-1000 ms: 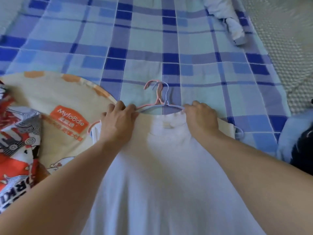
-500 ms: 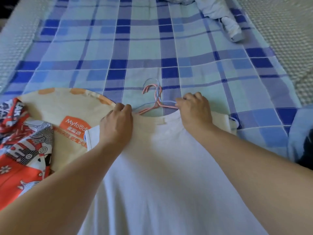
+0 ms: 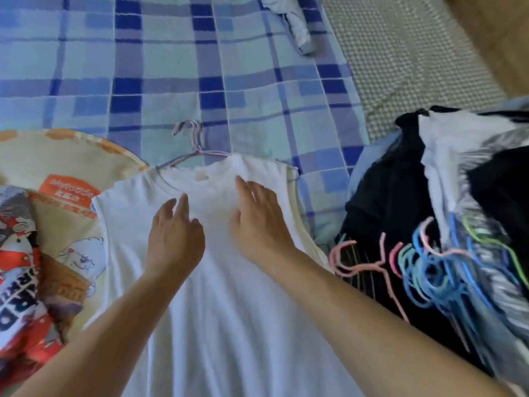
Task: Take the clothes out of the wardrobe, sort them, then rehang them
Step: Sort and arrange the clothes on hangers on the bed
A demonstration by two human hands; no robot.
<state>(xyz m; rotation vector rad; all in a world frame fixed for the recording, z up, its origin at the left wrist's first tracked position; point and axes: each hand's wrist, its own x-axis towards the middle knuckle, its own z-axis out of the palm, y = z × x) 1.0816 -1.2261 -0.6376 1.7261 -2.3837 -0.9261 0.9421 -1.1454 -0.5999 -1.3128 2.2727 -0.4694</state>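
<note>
Shirt (image 3: 229, 296), white, is laid flat on the bed, its collar threaded on two hangers (image 3: 191, 151). No grip is taken: the left hand (image 3: 174, 239) and right hand (image 3: 257, 222) are held open, fingers spread, over its chest. A plaid sheet (image 3: 160, 67) is spread beyond; a heap of dark clothes (image 3: 400, 196) with coloured hangers is seen at right.

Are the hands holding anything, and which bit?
Nothing is held. The left hand and right hand lie open with straight fingers over the white shirt, below its collar.
</note>
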